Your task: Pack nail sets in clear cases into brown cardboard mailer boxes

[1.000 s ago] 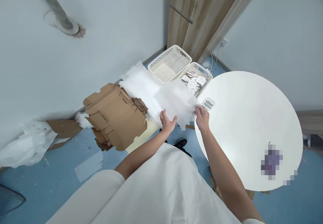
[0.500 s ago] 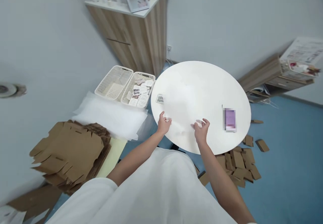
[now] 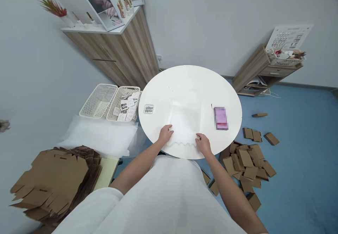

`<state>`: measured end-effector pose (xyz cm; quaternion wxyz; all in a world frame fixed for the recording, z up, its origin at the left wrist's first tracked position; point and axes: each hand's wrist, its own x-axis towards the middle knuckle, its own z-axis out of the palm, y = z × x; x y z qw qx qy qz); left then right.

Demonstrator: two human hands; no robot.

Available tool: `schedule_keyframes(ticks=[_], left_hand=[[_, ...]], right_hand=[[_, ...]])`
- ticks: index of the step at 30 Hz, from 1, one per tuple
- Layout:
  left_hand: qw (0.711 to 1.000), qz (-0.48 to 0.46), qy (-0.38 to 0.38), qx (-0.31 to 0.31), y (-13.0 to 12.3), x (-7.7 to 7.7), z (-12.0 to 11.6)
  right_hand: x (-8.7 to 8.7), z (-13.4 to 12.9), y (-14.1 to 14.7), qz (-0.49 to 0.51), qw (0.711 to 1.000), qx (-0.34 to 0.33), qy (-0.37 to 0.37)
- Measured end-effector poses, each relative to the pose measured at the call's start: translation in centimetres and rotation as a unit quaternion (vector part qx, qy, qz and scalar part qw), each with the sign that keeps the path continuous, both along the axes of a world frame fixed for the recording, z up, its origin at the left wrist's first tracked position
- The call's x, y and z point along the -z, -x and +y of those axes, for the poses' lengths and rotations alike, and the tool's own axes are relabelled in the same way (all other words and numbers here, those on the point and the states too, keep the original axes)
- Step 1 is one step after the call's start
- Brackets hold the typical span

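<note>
A thin, translucent white foam sheet (image 3: 185,121) lies on the round white table (image 3: 190,77), its near edge wavy. My left hand (image 3: 166,134) holds the sheet's left side near the front, thumb and fingers curled at the edge. On the opposite side, my right hand (image 3: 203,144) grips the right edge between thumb and forefinger. A small clear tray of round pieces (image 3: 149,109) sits to the left of the sheet. To its right lies a pixelated purple box (image 3: 221,118).
Two white baskets (image 3: 98,101) stand left of the table, one with printed cards (image 3: 127,103). Below them are a pile of white sheets (image 3: 102,135) and stacked flat cardboard (image 3: 55,177). Folded brown boxes (image 3: 245,158) are heaped on the floor at right. A wooden cabinet (image 3: 116,54) stands behind.
The view has shifted, so the table appears further left. The white sheet, blurred and lifted at its near part before, now lies flatter on the table with my hands lower at its edges.
</note>
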<state>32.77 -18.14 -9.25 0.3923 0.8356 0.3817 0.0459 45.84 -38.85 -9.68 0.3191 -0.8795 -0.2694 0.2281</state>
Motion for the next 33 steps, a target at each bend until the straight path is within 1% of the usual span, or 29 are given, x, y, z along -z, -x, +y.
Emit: schedule_keyframes(ticks=[3,6,9,12,14,17,18,20,24,27,29,30,33], left_hand=[[0.998,0.037,-0.025,0.039,-0.1,0.6,-0.1],[0.994,0.068,-0.06,0.061,-0.1,1.0,-0.1],[0.988,0.093,-0.101,0.065,0.1,1.0,-0.4],[0.981,0.101,-0.153,0.067,0.6,0.6,-0.8],[0.974,0.094,-0.177,0.105,1.0,0.3,-1.0],[0.96,0.09,-0.187,0.189,1.6,0.1,-0.9],[0.956,0.094,-0.187,0.207,1.8,0.1,-0.8],[0.951,0.105,-0.187,0.223,1.9,0.2,-0.5],[0.949,0.106,-0.182,0.236,2.0,0.4,-0.2],[0.951,0.085,-0.174,0.242,2.3,0.3,0.3],[0.958,0.067,-0.167,0.225,3.0,0.1,1.3],[0.963,0.061,-0.163,0.205,3.4,0.1,2.1],[0.982,0.054,-0.142,0.111,5.0,0.0,5.6]], right_hand=[[0.8,-0.2,-0.2,-0.034,0.998,-0.048,0.04],[1.2,-0.3,-0.2,-0.078,0.991,-0.085,0.071],[1.3,-0.4,0.0,-0.133,0.984,-0.085,0.086],[1.2,-0.4,0.5,-0.189,0.976,-0.074,0.078],[1.1,-0.1,0.8,-0.206,0.972,-0.084,0.072],[1.1,0.6,1.0,-0.205,0.969,-0.118,0.077],[1.1,0.8,1.1,-0.202,0.968,-0.127,0.083],[1.1,1.0,1.2,-0.196,0.967,-0.133,0.098],[0.8,1.1,1.5,-0.197,0.965,-0.12,0.126],[0.2,1.9,1.9,-0.215,0.964,-0.086,0.128],[-0.1,3.4,2.3,-0.222,0.967,-0.063,0.108],[-0.3,4.5,2.5,-0.22,0.969,-0.058,0.093],[-0.7,9.2,3.2,-0.177,0.981,-0.067,0.048]])
